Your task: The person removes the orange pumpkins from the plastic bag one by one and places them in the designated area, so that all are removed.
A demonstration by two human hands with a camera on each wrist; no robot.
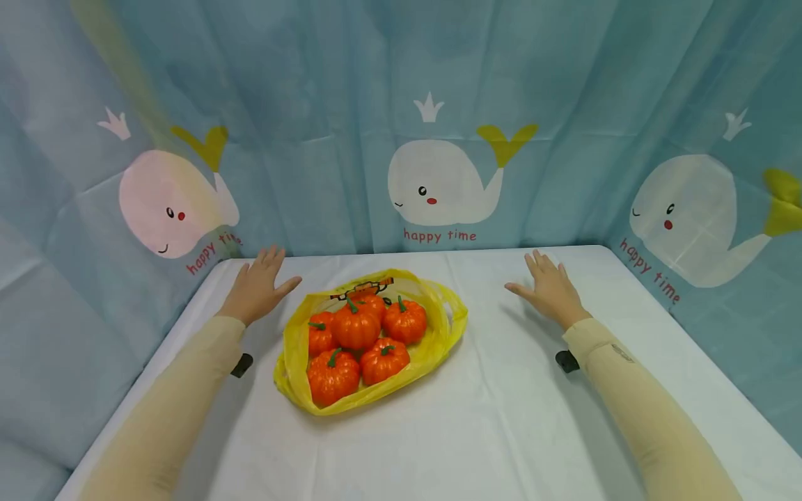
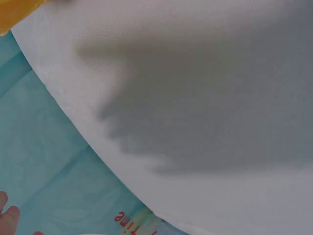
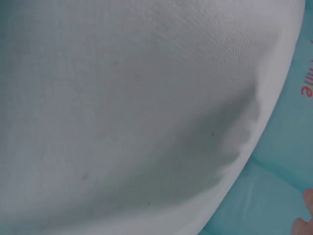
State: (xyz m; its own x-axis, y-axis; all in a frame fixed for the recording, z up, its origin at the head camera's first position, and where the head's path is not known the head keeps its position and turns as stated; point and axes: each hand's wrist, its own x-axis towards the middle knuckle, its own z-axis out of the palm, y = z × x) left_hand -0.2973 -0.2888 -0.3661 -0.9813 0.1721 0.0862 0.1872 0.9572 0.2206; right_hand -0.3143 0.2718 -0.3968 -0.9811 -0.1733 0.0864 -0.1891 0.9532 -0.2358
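A yellow plastic bag (image 1: 438, 334) lies open in the middle of the white table (image 1: 501, 431), with several small orange pumpkins (image 1: 356, 325) inside it. My left hand (image 1: 260, 285) hovers flat to the left of the bag, fingers spread, holding nothing. My right hand (image 1: 551, 287) is spread flat well to the right of the bag, also empty. In the left wrist view only a corner of the bag (image 2: 19, 12), the white table (image 2: 205, 98) and fingertips (image 2: 7, 218) show. The right wrist view shows the table (image 3: 122, 98) and a fingertip (image 3: 308, 198) at the edge.
A blue curtain (image 1: 401, 104) printed with white whales and "happy time" closes in the table at the back and both sides. The tablecloth runs bare in front of the bag and to its right.
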